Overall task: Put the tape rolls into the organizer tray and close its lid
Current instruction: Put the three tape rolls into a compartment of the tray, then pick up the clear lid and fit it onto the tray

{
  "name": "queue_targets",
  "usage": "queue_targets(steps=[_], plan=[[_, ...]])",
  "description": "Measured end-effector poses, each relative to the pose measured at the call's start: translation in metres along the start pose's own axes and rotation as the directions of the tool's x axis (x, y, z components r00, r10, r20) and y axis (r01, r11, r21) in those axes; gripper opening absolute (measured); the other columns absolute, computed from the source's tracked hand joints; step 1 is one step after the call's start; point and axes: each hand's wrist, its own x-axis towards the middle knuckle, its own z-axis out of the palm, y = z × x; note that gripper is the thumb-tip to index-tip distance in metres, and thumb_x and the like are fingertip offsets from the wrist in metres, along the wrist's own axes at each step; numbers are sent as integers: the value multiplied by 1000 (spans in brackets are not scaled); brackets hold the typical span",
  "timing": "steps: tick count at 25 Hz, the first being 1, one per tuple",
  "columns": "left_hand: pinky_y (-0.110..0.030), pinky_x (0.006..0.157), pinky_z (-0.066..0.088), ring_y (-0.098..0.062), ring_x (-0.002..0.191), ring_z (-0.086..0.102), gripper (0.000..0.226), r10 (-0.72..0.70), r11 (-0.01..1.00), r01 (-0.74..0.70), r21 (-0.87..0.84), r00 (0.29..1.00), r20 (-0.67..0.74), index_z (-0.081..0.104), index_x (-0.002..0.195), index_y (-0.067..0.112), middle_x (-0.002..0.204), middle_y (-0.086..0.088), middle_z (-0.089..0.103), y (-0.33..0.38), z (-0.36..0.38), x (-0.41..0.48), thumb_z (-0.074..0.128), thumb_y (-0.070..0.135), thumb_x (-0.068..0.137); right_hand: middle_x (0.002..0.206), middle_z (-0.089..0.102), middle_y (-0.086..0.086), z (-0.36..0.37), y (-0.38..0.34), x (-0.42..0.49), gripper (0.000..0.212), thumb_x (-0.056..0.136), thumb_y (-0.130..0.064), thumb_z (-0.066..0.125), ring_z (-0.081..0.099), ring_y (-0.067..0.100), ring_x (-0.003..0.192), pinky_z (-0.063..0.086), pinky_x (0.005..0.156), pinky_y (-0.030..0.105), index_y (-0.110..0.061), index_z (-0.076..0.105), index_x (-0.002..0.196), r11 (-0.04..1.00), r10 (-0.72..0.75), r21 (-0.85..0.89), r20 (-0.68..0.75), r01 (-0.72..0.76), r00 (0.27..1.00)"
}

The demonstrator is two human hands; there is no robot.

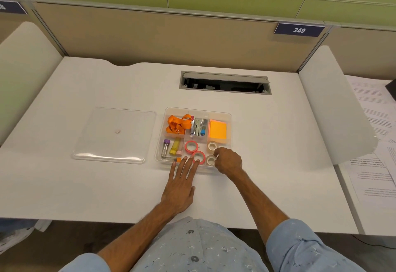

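— Bright enough?
— Yes, even overhead light; soft shadows under the hands on the white desk [85, 186].
— Glare?
— Sheen along the clear lid [114, 135]. Edges bow outward; detail stays fairly sharp.

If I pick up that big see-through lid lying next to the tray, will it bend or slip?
The clear lid looks thin and wide, so it will probably flex a little if lifted by one edge. Its glossy surface suggests it may be slippery. Lying flat on the desk, it won't roll, and it likely weighs little.
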Motion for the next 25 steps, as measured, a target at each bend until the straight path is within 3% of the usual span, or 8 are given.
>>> queue_targets(steps=[6, 12, 14, 17, 21, 25], plan=[[-61, 133, -5, -32, 165, -13, 87, -8, 1000, 8, -15, 1000, 2, -7, 169, 25, 179, -7, -12, 2, 0, 1, 47, 50, 106, 123, 75, 3, -4, -1, -2, 28, 101, -24, 67, 73, 26, 109, 59, 95, 38, -19, 68, 128, 999, -27, -23, 18, 27, 999], [-60, 133, -6, -30, 166, -10, 82, -1, 999, 0, -36, 1000, -17, -5, 169, 24, 180, -6, -9, 1, -2, 0, 43, 47, 107, 121, 76, 6, -5, 4, -5, 26, 101, -22, 64, 73, 28, 109, 59, 94, 38, -12, 71, 124, 994, 24, 107, 9, -25, 1000], [-58, 134, -5, -28, 167, -6, 78, 16, 997, -20, -79, 999, -50, -1, 170, 23, 180, -5, -3, -1, -4, 0, 42, 44, 108, 114, 78, 6, -7, 5, -8, 23, 101, -22, 61, 75, 29, 104, 58, 85, 35, -13, 74, 117, 987, 43, 159, -53, -34, 998], [-56, 136, 2, -26, 167, -1, 73, 20, 976, -47, -212, 991, -131, 6, 170, 22, 180, -5, 3, -7, -9, -2, 43, 39, 110, 104, 81, 2, -9, -1, -13, 23, 103, -30, 58, 77, 26, 93, 55, 73, 30, -18, 77, 107, 972, 46, 233, -259, 16, 965], [-59, 135, 9, -25, 166, 6, 67, -24, 958, -57, -282, 961, -276, 16, 169, 19, 179, -6, 12, -33, -23, -5, 47, 33, 111, 139, 69, -3, -9, -31, -11, 41, 106, -39, 57, 66, 22, 125, 58, 100, 40, -25, 62, 144, 948, -78, 255, -390, 189, 917], [-57, 135, 3, -22, 167, 0, 67, -157, 952, 54, -301, 931, -330, 9, 170, 22, 180, -4, 4, -86, -40, -15, 43, 31, 113, 167, 44, -1, 3, -88, -3, 56, 110, -39, 51, 38, 22, 156, 32, 128, 47, -21, 42, 162, 914, -314, 149, -328, 378, 891]])
